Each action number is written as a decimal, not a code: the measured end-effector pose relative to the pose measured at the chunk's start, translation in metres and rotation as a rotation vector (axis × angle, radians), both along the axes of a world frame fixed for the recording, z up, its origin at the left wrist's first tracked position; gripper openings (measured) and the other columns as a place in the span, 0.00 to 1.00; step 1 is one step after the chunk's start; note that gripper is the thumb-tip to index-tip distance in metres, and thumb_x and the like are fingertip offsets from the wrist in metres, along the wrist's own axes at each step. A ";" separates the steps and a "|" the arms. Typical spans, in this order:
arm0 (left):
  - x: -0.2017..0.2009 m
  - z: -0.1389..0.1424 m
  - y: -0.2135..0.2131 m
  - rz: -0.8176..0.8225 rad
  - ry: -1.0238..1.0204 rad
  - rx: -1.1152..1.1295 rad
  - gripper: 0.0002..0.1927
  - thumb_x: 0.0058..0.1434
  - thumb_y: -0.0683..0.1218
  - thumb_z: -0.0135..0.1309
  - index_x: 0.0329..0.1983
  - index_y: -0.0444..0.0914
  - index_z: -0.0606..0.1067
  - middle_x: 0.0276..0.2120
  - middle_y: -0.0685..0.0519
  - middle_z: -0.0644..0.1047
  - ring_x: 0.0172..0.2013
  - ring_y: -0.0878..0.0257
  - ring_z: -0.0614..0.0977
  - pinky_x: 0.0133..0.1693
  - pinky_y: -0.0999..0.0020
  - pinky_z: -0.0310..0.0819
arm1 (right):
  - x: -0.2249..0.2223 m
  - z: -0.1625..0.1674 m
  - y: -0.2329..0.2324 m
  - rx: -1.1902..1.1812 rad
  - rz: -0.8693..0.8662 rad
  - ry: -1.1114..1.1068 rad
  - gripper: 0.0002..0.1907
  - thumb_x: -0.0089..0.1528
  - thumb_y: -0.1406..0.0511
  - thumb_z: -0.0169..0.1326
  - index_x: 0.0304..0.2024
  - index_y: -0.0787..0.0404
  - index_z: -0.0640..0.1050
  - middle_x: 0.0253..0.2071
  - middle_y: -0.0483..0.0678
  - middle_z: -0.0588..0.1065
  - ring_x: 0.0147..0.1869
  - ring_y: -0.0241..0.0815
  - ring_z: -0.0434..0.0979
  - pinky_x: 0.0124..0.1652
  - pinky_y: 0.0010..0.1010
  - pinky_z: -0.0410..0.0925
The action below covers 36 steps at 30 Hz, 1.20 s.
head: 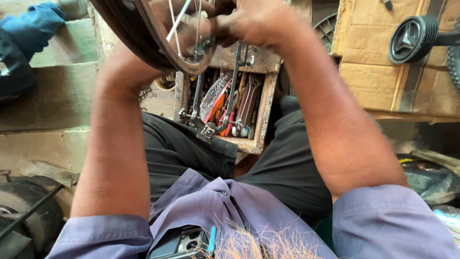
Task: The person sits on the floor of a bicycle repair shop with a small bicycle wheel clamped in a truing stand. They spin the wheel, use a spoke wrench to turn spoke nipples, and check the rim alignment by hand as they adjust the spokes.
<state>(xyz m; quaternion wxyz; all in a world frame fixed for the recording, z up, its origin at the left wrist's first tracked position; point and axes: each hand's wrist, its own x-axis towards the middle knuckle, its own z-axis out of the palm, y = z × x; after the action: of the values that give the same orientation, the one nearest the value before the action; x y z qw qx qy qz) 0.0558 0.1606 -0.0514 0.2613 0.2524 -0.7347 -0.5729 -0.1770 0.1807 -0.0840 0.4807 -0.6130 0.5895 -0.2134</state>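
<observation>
Ground: rough concrete slabs (52, 103) lie on the left, with flattened cardboard (383, 72) on the right.
Toolbox: an open wooden box (265, 112) sits between the person's knees, crammed with spanners and pliers (225, 103).
Wheel: a small spoked wheel (158, 41) with a dark tyre is held up at the top of the view, above the box; thin spokes cross its shiny rim.
Left hand (179, 21): behind the rim and spokes, fingers curled around the wheel's middle; the exact grip is blurred.
Right hand (256, 21): fist closed tight at the wheel's centre, just beside the left hand; what it clasps cannot be made out.
Metal bars: two thin stays (232, 91) hang from the hub towards the box.
Black plastic wheel (412, 38): lies on the cardboard, well apart.
Shirt pocket: a phone (184, 244) shows in it.
</observation>
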 end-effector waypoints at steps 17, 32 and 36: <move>-0.005 -0.027 0.011 0.498 -0.141 -0.172 0.11 0.82 0.48 0.47 0.53 0.36 0.74 0.38 0.54 0.81 0.38 0.68 0.85 0.40 0.69 0.80 | 0.019 -0.009 0.007 -0.507 -0.166 0.246 0.15 0.66 0.57 0.61 0.40 0.62 0.84 0.27 0.50 0.80 0.27 0.42 0.79 0.27 0.33 0.70; 0.002 -0.001 -0.001 0.161 -0.077 0.085 0.17 0.71 0.50 0.61 0.56 0.34 0.78 0.44 0.53 0.82 0.44 0.70 0.82 0.45 0.73 0.77 | -0.004 0.007 0.033 -0.567 -0.280 0.199 0.14 0.63 0.62 0.64 0.46 0.66 0.81 0.41 0.58 0.81 0.45 0.56 0.81 0.45 0.45 0.71; -0.005 -0.001 -0.017 -0.082 -0.161 -0.189 0.18 0.69 0.48 0.63 0.57 0.33 0.78 0.45 0.51 0.82 0.44 0.67 0.83 0.46 0.70 0.80 | -0.005 0.016 0.030 -0.700 -0.210 0.312 0.12 0.63 0.63 0.64 0.44 0.66 0.83 0.40 0.62 0.80 0.47 0.62 0.79 0.47 0.49 0.70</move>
<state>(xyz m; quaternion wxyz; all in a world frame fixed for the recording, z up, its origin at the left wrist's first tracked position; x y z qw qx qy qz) 0.0508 0.1438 -0.0528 0.2007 0.2416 -0.8136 -0.4892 -0.1816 0.2103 -0.0677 0.1230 -0.7014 0.6066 -0.3535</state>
